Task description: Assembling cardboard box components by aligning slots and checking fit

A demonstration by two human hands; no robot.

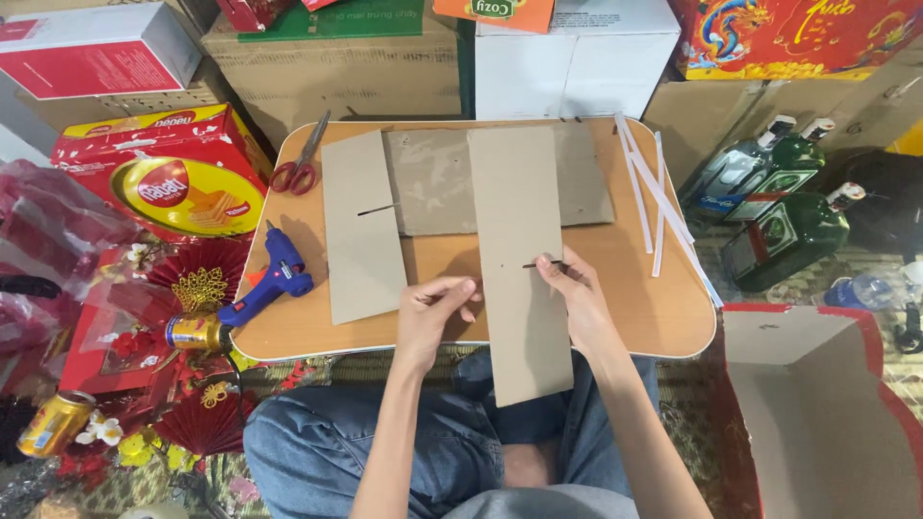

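A long brown cardboard strip (519, 240) lies across a small wooden lap table (663, 317) and overhangs its near edge. My left hand (435, 312) pinches the strip's left edge. My right hand (575, 293) grips its right edge at a short dark slit. A second cardboard strip (361, 226) with a similar slit lies to the left. A wider grey-brown cardboard sheet (433, 183) lies under both.
Red-handled scissors (301, 159) and a blue glue gun (274, 279) lie at the table's left. White sticks (659, 197) lie at its right. Boxes stand behind, green glass bottles (784, 226) at the right, an open box (817, 413) at the near right, red decorations at the left.
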